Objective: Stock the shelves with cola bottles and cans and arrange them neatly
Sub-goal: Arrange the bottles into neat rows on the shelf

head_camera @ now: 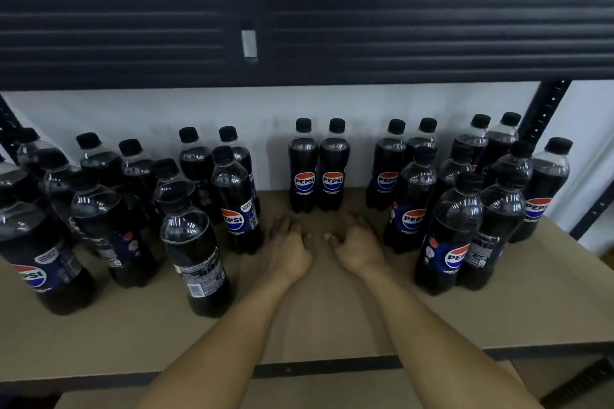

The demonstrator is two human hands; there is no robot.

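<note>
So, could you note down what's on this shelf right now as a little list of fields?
surface: brown shelf board
stock: cola bottles, black caps, upright; no cans visible
middle pair: two bottles at the back, labels facing out
left hand: empty, before the pair
right hand: empty, beside the left hand
left cluster, right cluster: crowded, labels turned mixed ways

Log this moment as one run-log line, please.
left hand: open, empty | right hand: open, empty | centre bottles: upright pair on shelf, beyond hands
</note>
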